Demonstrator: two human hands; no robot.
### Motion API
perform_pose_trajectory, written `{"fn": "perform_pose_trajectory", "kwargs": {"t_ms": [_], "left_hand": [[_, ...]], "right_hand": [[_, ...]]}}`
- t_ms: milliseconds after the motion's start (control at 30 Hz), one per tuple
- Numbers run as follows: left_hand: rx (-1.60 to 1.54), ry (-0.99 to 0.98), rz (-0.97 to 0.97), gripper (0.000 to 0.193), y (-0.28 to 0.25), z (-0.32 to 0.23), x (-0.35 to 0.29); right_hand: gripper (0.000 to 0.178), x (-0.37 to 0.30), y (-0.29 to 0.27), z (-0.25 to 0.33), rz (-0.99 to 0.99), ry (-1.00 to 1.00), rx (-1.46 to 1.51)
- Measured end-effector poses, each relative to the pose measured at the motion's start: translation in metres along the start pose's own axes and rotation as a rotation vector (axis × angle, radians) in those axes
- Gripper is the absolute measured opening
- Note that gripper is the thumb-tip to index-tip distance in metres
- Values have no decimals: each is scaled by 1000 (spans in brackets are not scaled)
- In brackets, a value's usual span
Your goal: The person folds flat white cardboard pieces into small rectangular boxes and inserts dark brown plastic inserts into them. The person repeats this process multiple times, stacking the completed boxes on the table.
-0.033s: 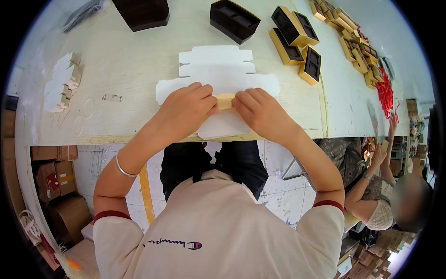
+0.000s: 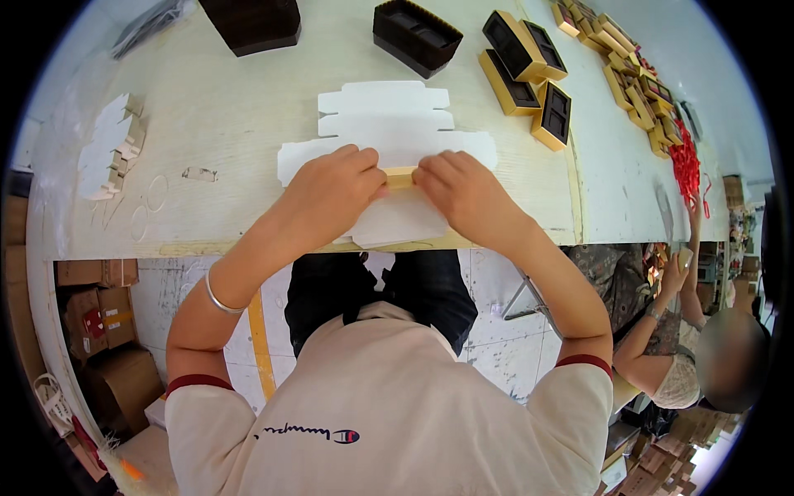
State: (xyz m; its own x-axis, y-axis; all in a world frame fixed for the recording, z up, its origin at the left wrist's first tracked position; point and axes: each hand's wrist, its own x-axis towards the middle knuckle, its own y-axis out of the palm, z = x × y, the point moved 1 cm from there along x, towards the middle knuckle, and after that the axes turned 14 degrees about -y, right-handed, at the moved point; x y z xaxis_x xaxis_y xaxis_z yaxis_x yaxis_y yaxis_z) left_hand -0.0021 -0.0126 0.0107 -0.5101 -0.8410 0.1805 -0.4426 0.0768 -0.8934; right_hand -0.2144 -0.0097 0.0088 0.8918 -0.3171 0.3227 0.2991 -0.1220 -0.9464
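On the table before me lies an unfolded white carton blank (image 2: 385, 122) with side flaps spread out. A narrow gold-coloured fold (image 2: 399, 178) crosses its near part, and a white panel (image 2: 399, 223) extends from there toward the table edge. My left hand (image 2: 341, 183) is closed on the left end of the fold, fingers bent and thumb beneath. At the other end my right hand (image 2: 460, 192) pinches the same fold. A short stretch of gold shows between the hands; the fingers hide the rest.
Dark brown trays (image 2: 418, 37) stand beyond the blank. Gold boxes with dark inserts (image 2: 517, 62) are at the far right, near more gold boxes and red ribbon (image 2: 685, 165). Small white cartons (image 2: 112, 149) sit left. A co-worker (image 2: 662, 355) sits at right.
My hands hold almost the same place; the gold fold between them looks slightly narrower. At the right, the co-worker's raised hand has shifted slightly.
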Motion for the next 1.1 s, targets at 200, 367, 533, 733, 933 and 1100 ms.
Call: {"fn": "perform_pose_trajectory", "kwargs": {"t_ms": [200, 367, 533, 733, 933, 1100], "left_hand": [[155, -248, 88, 15, 7, 12, 24], [219, -122, -243, 21, 1, -5, 18], [-523, -327, -347, 71, -25, -27, -21], [-1216, -389, -94, 55, -7, -29, -12], [-925, -354, 218, 45, -47, 7, 14], [-499, -218, 474, 47, -45, 9, 45]], "right_hand": [[16, 23, 6, -27, 137, 339, 291], [10, 23, -5, -32, 38, 467, 464], [11, 28, -46, 14, -375, 567, 138], [40, 37, -32, 67, -406, 176, 229], [29, -14, -57, 57, -359, 53, -179], [18, -26, -31, 49, -282, -84, -172]]}}
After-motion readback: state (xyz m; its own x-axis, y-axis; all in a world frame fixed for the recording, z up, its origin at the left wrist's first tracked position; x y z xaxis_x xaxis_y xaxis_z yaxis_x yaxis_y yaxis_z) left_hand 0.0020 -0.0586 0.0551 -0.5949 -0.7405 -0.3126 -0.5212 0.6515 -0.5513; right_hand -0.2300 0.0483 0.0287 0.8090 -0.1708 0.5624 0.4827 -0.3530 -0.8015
